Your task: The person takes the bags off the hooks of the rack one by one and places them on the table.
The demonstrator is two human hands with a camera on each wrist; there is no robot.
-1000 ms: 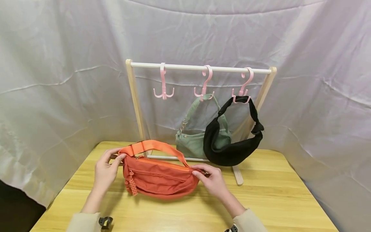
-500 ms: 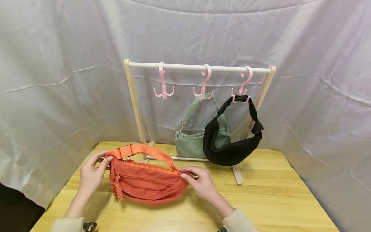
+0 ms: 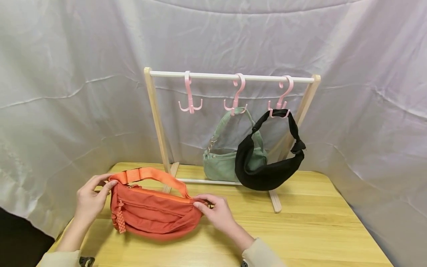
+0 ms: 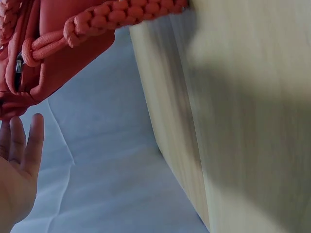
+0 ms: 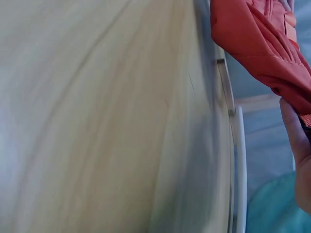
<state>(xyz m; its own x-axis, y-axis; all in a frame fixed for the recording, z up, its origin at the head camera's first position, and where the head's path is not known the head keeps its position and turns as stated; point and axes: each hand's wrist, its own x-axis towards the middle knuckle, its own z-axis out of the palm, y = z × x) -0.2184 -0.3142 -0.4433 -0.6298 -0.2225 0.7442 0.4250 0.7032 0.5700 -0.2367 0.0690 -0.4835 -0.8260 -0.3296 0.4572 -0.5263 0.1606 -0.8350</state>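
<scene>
Black cloth covers part of the green bag (image 3: 218,168), since the black bag (image 3: 267,178) hangs in front of it; the beige sleeves (image 3: 61,259) are cut off low down. The red bag (image 3: 153,213) is over the table (image 3: 310,222), between the left hand (image 3: 89,200) and right hand (image 3: 218,212), each pinching an upper corner, some fingertips hidden behind. I count three bags, three pink hooks (image 3: 190,97), one rack (image 3: 213,76).

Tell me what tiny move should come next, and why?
The left hand and right hand hold the red bag by its ends, its strap arches above, and the leftmost hook bears no bag, so maybe pinch the strap with the right hand.
</scene>
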